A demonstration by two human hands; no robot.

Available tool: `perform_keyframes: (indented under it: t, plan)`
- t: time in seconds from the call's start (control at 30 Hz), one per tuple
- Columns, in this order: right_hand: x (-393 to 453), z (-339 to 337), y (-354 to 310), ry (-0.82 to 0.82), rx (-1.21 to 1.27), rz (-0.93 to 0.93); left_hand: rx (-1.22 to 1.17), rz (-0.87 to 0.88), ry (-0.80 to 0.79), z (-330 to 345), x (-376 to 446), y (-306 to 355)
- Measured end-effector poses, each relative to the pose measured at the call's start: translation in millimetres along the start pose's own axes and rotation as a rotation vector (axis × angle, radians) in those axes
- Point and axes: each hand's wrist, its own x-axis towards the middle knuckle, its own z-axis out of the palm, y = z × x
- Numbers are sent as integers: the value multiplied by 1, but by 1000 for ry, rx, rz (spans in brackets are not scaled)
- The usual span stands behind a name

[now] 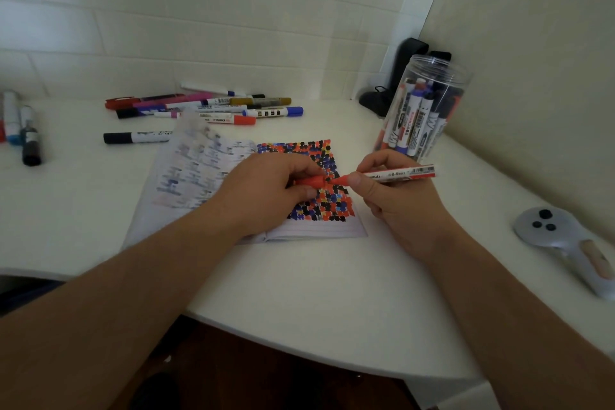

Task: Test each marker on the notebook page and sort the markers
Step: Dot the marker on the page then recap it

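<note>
Right, the red marker point(396, 174) sits in the right hand point(396, 200), fingers pinched round the barrel, tip pointing toward 9 o'clock. The left hand point(266, 193) grips the red cap point(311, 182) between thumb and fingertips, its mouth just beside the tip. I can't tell whether the cap is going on or coming off. Both hover over the notebook point(253, 190), right page already packed with red, blue and black dabs.

Risks from here:
- Cap and tip misaligned: ink on the fingers, or a stray streak across marks already on the page.
- Little blank paper left (only the ruled strip at 6 o'clock of the page). A new dab over old ones would be hard to read, so a weak marker could be misjudged.
- The left forearm lies across the notebook's left page; lifting it may let the raised page flip over and smear wet ink.
- Sorting mix-up: the loose pile point(206, 105) at 11 o'clock and the clear jar point(422, 113) at 1 o'clock both hold red markers, so this one could land in the wrong group.

Around: a black marker point(136, 137) lies alone at 10 o'clock of the notebook, a few more stand at far 9 o'clock. The jar stands just behind the right hand, easy to knock on the way back. A grey controller point(562, 243) lies at 3 o'clock, well apart. Nothing blocks the page itself.
</note>
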Motion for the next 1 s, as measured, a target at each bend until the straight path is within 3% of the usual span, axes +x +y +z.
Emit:
perform_keyframes:
  t: [0.33, 0.43, 0.53, 0.77, 1.0]
  plan:
    - [0, 1, 3, -14, -2, 21, 10, 33, -22, 0, 0, 1]
    - [-1, 0, 1, -68, 25, 110, -9, 54, -25, -2, -1, 1]
    - [1, -5, -2, -111, 222, 252, -46, 74, -21, -2, -2, 1]
    - [5, -4, -2, 199, 174, 128, -235, 16, 28, -3, 0, -5]
    - [1, 3, 5, 152, -325, 67, -412, -11, 102, -4, 3, -11]
